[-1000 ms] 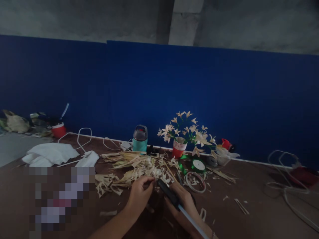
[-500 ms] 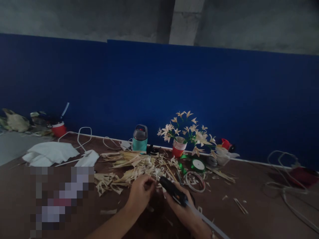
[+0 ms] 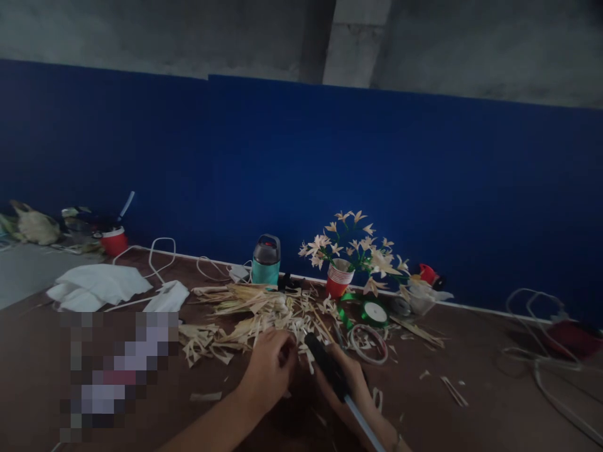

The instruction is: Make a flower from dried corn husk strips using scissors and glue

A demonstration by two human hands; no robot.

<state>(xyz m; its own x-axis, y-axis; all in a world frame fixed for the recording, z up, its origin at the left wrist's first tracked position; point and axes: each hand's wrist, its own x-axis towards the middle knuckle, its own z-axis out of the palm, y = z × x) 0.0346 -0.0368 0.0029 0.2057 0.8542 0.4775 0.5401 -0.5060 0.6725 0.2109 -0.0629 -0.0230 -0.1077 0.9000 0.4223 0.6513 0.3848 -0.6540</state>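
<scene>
My right hand is wrapped round a black glue gun, and a long pale glue stick runs out of its rear end. The gun's tip points away from me, toward the husk scraps. Just left of it, my left hand is closed with fingers curled in a pinch; what they hold, if anything, is hidden. Beyond both hands lies a heap of dry pale husk strips. Behind the heap, a stack of red paper cups holds pale husk flowers on green stems.
A green ribbon spool and a roll of pale tape lie right of the heap. A teal bottle-like device stands by the blue partition. White cloth lies left, and looped cables lie at the right.
The glue gun has swung to point more steeply away from me, its glue stick shifting left. My left hand has turned slightly and moved a little right.
</scene>
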